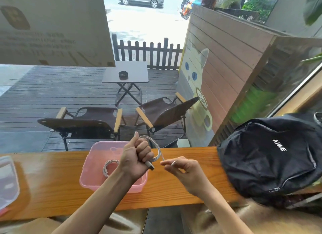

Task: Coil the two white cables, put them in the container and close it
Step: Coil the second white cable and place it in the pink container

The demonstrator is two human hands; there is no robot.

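While "AIWE" reads in white on the black backpack [268, 157] at my right, my left hand [135, 158] is clenched around the coiled white cable [157, 151], thumb up, its USB plug [150, 165] pointing down-right. My right hand [184, 171] pinches the cable's other end. A second coiled cable [109, 167] lies flat in the open pink container [90, 164] on the wooden counter [52, 186].

A glossy wooden desk [183, 185] is carrying a pink container [90, 178], sitting open just under the left hand [135, 157]. A black backpack [271, 157] is lying to the right of the right hand [184, 171], and a clear lid [7, 181] is resting far left of both.
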